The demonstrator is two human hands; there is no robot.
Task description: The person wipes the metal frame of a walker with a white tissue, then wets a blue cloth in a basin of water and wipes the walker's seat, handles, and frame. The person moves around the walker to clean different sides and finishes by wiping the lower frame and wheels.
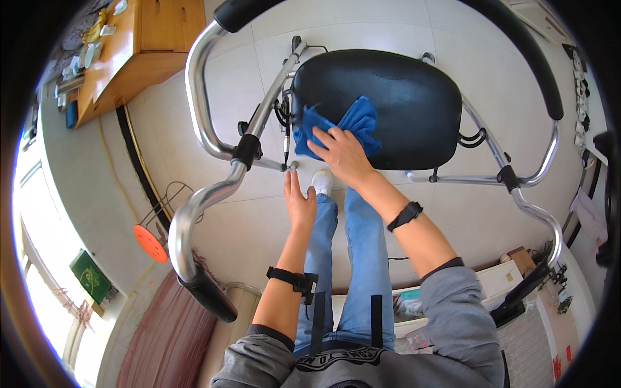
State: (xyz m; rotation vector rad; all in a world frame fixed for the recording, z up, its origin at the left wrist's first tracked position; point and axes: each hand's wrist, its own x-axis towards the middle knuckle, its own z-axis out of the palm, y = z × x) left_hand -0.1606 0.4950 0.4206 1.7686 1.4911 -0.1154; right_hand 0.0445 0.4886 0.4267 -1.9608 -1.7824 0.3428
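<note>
A blue cloth [361, 123] lies bunched on the front left corner of a black padded seat [412, 102], part of a metal-framed walker [262, 114]. My right hand [342, 154] rests on the cloth, its fingers spread over it and pressing it to the seat; the fabric's left part hangs at the seat's edge. Below and to the left, my left hand [300, 201] is held in the air with nothing in it, its fingers extended and the thumb apart. Both forearms wear black straps.
The walker's curved tube with a black grip [208, 291] rises at the left, near a stool with an orange seat [150, 243]. A wooden cabinet [167, 29] stands at the upper left. Behind my legs is a low white shelf [497, 281] holding things.
</note>
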